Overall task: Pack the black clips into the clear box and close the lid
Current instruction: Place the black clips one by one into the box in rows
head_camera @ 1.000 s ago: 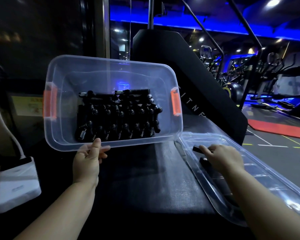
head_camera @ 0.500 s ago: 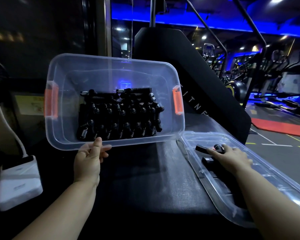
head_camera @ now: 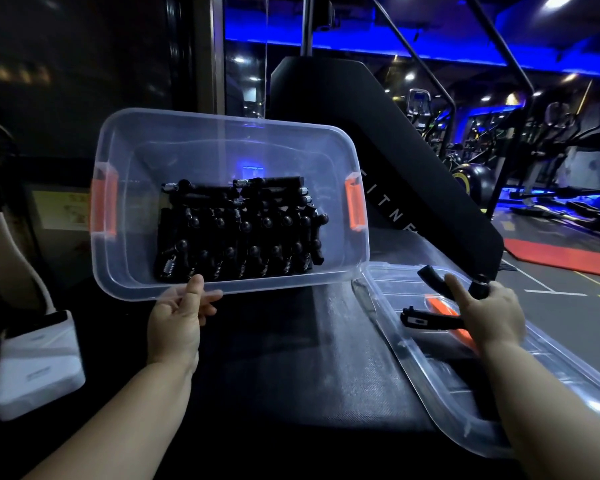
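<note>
The clear box (head_camera: 146, 188) with orange latches is tilted up toward me, its opening facing the camera. Several black clips (head_camera: 239, 233) with small springs are stacked in rows against its lower wall. My left hand (head_camera: 179, 318) grips the box's near rim, thumb over the edge. The clear lid (head_camera: 440, 386) lies flat to the right on the dark surface. Above the lid, my right hand (head_camera: 487, 315) holds a black clip (head_camera: 433, 277) lifted off it. Another black clip (head_camera: 426, 319) lies on the lid beside an orange piece (head_camera: 442, 304).
A white device (head_camera: 37, 362) with a white cable sits at the left edge. A black slanted machine housing (head_camera: 378, 161) rises behind the box. Gym machines and a red mat (head_camera: 561, 258) fill the dim blue-lit room at right.
My right hand has closed on a clip lying on the lid and raised it off the lid. The box stays tilted in my left hand.
</note>
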The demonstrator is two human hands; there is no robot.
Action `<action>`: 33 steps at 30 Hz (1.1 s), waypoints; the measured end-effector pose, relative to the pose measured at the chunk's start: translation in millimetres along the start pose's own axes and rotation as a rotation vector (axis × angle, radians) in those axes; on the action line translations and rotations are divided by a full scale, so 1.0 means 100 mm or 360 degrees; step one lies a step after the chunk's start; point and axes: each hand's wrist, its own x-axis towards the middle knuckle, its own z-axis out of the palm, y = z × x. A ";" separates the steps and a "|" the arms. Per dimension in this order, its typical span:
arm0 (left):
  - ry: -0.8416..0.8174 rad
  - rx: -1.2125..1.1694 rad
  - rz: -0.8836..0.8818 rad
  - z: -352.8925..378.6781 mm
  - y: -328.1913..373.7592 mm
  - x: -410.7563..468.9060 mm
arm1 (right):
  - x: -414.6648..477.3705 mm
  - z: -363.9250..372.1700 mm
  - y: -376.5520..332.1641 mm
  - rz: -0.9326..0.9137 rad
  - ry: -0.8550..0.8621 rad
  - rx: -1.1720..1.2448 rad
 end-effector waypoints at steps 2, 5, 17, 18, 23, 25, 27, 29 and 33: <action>0.0000 -0.0003 -0.0002 0.01 0.00 0.00 | -0.02 -0.01 -0.01 -0.0047 0.0050 0.0157; 0.0005 -0.0015 -0.0008 0.01 0.01 0.00 | -0.05 0.00 -0.05 -0.0092 0.0081 0.0303; 0.0006 -0.0017 -0.0016 0.01 0.01 0.00 | -0.15 0.14 -0.17 -0.0327 -0.0267 0.0646; 0.0007 -0.0023 -0.0015 0.01 0.01 0.00 | -0.14 0.15 -0.15 -0.0343 -0.0282 0.0652; 0.0007 -0.0007 -0.0013 0.01 0.04 -0.04 | -0.17 0.09 -0.14 -0.0398 -0.0411 0.0643; 0.0008 -0.0003 -0.0013 0.01 0.05 -0.05 | -0.19 0.05 -0.16 -0.0427 -0.0382 0.0592; 0.0009 0.0003 -0.0017 0.01 0.06 -0.05 | -0.22 0.01 -0.17 -0.0504 -0.0359 0.0535; 0.0011 0.0003 -0.0018 0.02 0.07 -0.06 | -0.22 -0.01 -0.20 -0.0665 -0.0342 0.0391; 0.0010 -0.0002 -0.0031 0.02 0.08 -0.05 | -0.18 -0.01 -0.26 -0.0776 -0.0358 0.0067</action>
